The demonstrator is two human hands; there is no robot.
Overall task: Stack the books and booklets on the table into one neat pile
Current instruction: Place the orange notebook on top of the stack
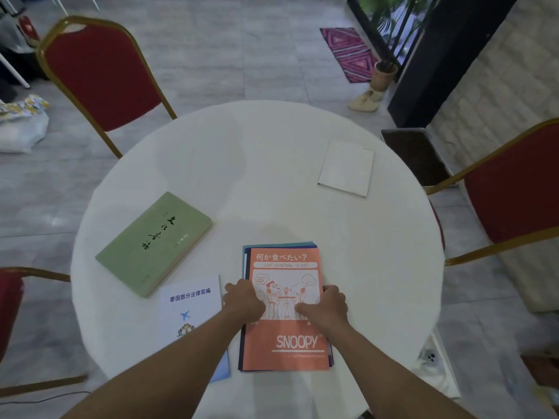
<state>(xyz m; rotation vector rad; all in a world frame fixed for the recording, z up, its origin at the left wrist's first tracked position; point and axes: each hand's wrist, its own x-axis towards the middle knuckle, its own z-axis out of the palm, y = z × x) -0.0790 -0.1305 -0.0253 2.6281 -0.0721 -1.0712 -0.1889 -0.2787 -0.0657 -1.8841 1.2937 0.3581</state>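
1. Near the front edge of the round white table (211, 152), an orange Snoopy booklet (287, 343) is lying face up on top of a small pile of booklets (243, 297), whose blue and dark edges are peeking out along its left and far sides.
2. Both hands are resting on this pile: the left hand (245, 300) is sitting at the orange cover's left edge, fingers curled and gripping that edge, and the right hand (325, 306) is sitting at the right edge, fingers curled over that side with the thumb lying on the cover.
3. Just left of the pile, a white booklet with a blue plane (190, 306) is lying flat, partly hidden under the left forearm.
4. Farther left, a green book (154, 243) is lying at an angle, apart from the pile.
5. At the table's far right, a plain white booklet (346, 167) is lying alone, well apart from everything else.
6. Red chairs with gold frames (102, 77) are standing around the table.
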